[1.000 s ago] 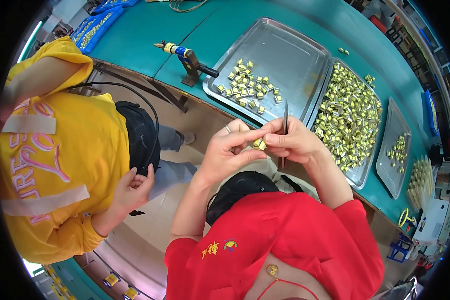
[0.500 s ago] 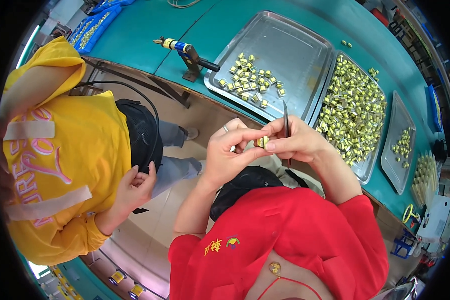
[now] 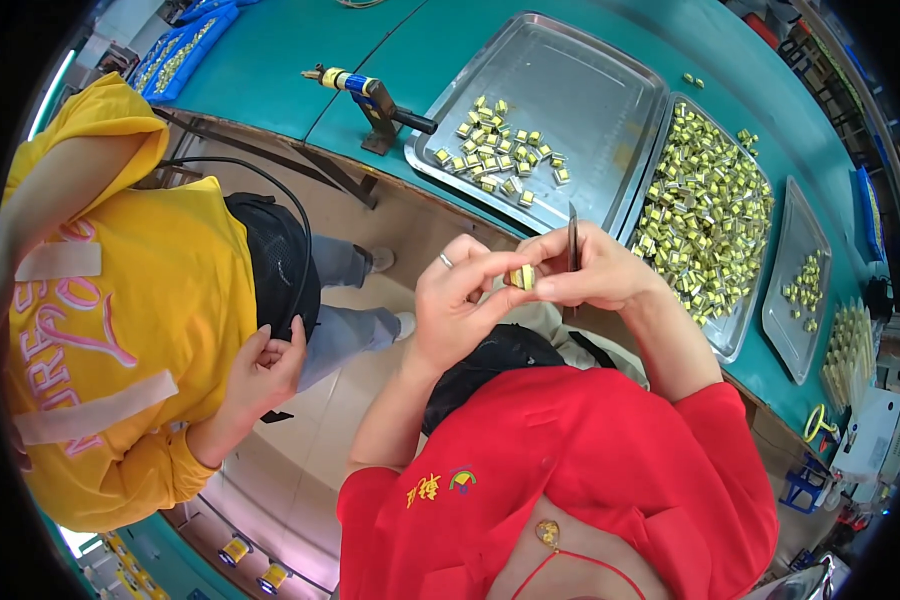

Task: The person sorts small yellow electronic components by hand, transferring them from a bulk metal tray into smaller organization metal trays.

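Note:
My left hand [image 3: 457, 305], with a ring on one finger, pinches a small yellow-wrapped transformer [image 3: 522, 278] between thumb and index finger. My right hand [image 3: 600, 270] comes to it from the right, its thumb and fingertips close against the transformer. A slim dark pointed tool [image 3: 573, 238], perhaps tweezers, is gripped in that hand and points up away from me. Both hands are in front of the bench's near edge. Beyond them a metal tray [image 3: 600, 85] bears a loose group of yellow transformers [image 3: 495, 150].
A second tray heaped with transformers [image 3: 705, 215] stands to the right, then a smaller tray [image 3: 785, 325]. A bracketed tool with a black handle [image 3: 375, 110] stands on the green bench [image 3: 250, 75]. Close at left is a person in a yellow top [image 3: 140, 330].
The transformer has been turned between my fingertips and shows more of its yellow side. The dark tool remains in my right hand. The whole view has shifted slightly.

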`<state>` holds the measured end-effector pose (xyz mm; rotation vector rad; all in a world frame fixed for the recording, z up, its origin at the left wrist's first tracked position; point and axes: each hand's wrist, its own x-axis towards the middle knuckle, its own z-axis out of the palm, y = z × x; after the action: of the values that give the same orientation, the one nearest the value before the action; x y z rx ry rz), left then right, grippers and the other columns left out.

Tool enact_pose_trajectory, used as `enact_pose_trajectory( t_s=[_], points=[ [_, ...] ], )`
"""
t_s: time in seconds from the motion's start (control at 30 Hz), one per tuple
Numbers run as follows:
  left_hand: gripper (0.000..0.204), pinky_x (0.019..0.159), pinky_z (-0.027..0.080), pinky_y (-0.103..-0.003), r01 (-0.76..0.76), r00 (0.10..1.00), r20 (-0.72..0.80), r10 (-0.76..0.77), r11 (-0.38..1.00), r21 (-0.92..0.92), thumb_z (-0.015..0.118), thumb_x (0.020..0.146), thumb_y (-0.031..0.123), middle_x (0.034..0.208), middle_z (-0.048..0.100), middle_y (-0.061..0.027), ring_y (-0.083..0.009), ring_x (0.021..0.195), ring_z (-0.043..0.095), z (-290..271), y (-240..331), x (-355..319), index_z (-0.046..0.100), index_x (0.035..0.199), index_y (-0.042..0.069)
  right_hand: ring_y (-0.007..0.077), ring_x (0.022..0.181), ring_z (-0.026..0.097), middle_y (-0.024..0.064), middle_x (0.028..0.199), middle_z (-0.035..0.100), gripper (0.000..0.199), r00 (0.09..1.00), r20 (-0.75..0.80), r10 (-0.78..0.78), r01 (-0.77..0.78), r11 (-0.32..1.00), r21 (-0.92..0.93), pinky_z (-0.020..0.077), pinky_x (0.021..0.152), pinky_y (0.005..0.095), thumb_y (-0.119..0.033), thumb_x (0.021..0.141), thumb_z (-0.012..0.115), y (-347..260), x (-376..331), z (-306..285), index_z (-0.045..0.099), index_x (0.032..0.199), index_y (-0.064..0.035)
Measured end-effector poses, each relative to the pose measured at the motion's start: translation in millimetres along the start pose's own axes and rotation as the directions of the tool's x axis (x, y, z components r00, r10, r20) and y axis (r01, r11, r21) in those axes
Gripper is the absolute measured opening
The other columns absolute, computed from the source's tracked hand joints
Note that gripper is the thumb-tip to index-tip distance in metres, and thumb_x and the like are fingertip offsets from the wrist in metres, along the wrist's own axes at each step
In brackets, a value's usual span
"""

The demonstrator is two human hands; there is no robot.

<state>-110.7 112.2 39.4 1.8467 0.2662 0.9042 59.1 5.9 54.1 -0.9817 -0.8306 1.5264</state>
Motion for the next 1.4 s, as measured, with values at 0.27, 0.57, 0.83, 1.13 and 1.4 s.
enact_pose_trajectory(
  t_s=[0.27, 0.57, 0.83, 1.13, 1.4],
  points=[
    [0.031, 0.052, 0.038, -0.019, -0.022, 0.999, -0.039, 0.018, 0.995, -0.098, 0.078, 0.069, -0.002, 0.098, 0.064, -0.0062, -0.0051, 0.067, 0.051, 0, -1, -3, 0.069, 0.098, 0.003, 0.0003, 0.05, 0.036, -0.0051, 0.066, 0.05, 0.021, 0.986, -0.131, 0.106, -0.099, 0.993, 0.064, 0.0215, 0.044, 0.02, -0.011, 0.081, 0.071, -5, -8, 17, 0.066, 0.097, 0.0007],
    [0.031, 0.05, 0.036, -0.019, -0.131, 0.987, -0.091, 0.134, 0.991, 0.038, 0.078, 0.068, -0.002, 0.094, 0.065, -0.0089, -0.0056, 0.063, 0.051, 2, 4, -3, 0.068, 0.098, -0.001, 0.0008, 0.048, 0.033, -0.0032, 0.069, 0.052, 0.014, 0.974, -0.21, 0.086, -0.038, 0.975, 0.22, 0.0193, 0.043, 0.0206, -0.005, 0.083, 0.066, 4, -8, 28, 0.066, 0.095, 0.0003],
    [0.035, 0.053, 0.038, -0.018, -0.01, 0.999, -0.042, 0.013, 0.997, 0.077, 0.078, 0.069, -0.001, 0.099, 0.064, -0.0062, -0.0068, 0.064, 0.051, 3, -2, -2, 0.068, 0.102, 0.0, 0.0018, 0.048, 0.036, -0.0025, 0.066, 0.055, 0.008, 0.957, -0.283, 0.066, -0.007, 0.979, 0.205, 0.0217, 0.043, 0.0198, -0.005, 0.082, 0.067, 14, 0, 20, 0.066, 0.088, -0.0002],
    [0.033, 0.066, 0.044, -0.019, 0.186, 0.924, -0.17, -0.342, 0.793, -0.58, 0.073, 0.075, -0.004, 0.092, 0.063, -0.001, -0.005, 0.073, 0.054, -33, -17, 27, 0.068, 0.107, -0.001, 0.0031, 0.059, 0.042, 0.0019, 0.086, 0.06, 0.028, 0.872, -0.347, -0.346, 0.28, 0.933, -0.226, 0.0283, 0.047, 0.0192, -0.003, 0.082, 0.067, -20, 37, 35, 0.065, 0.11, 0.0014],
    [0.03, 0.069, 0.048, -0.022, 0.063, 0.932, -0.22, -0.29, 0.724, -0.687, 0.07, 0.078, -0.004, 0.088, 0.065, -0.0029, -0.0074, 0.074, 0.058, -41, -15, 21, 0.067, 0.108, -0.002, 0.0069, 0.064, 0.05, 0.0057, 0.088, 0.06, 0.034, 0.598, 0.102, -0.795, 0.579, 0.341, -0.741, 0.036, 0.052, 0.0195, 0.009, 0.076, 0.066, -23, 71, 63, 0.067, 0.108, -0.0025]
  ],
)
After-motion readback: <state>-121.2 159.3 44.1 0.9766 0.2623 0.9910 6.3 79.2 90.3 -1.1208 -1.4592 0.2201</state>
